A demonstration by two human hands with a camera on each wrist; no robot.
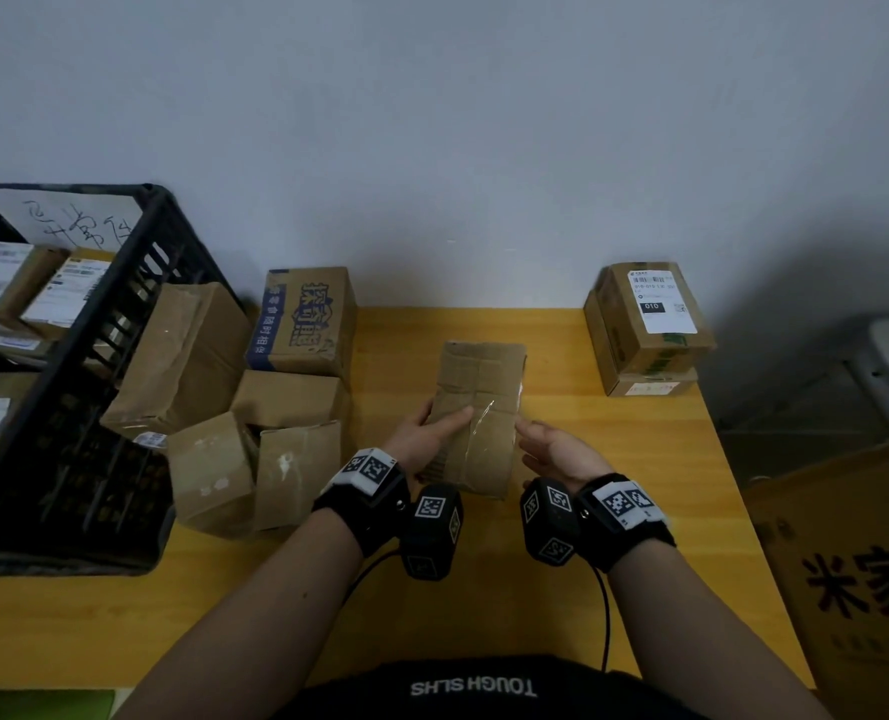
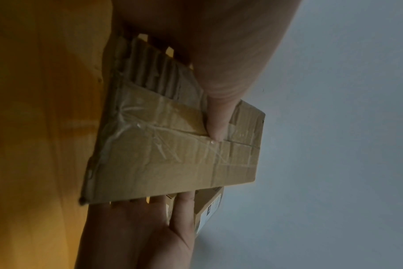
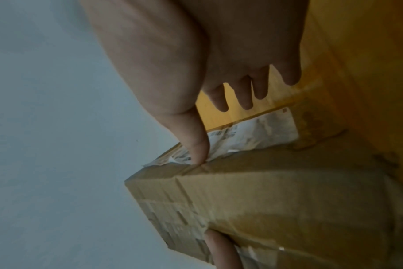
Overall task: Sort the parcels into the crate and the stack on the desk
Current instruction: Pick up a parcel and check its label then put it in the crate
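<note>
Holding a taped cardboard parcel (image 1: 476, 413) above the middle of the yellow counter (image 1: 639, 511), the left hand (image 1: 421, 439) grips its left edge, thumb (image 2: 215, 116) pressed on the top face and fingers (image 2: 160, 52) curled underneath. The right hand (image 1: 561, 452) sits at the parcel's right side with its fingers (image 3: 260, 91) loosely spread, thumb tip touching the box edge, not closed around it. A black crate (image 1: 94, 324) holding labelled parcels stands at the left. Several brown boxes (image 1: 255, 402) cluster just beside it. A stack of two labelled boxes (image 1: 645, 330) rests at the counter's far right.
</note>
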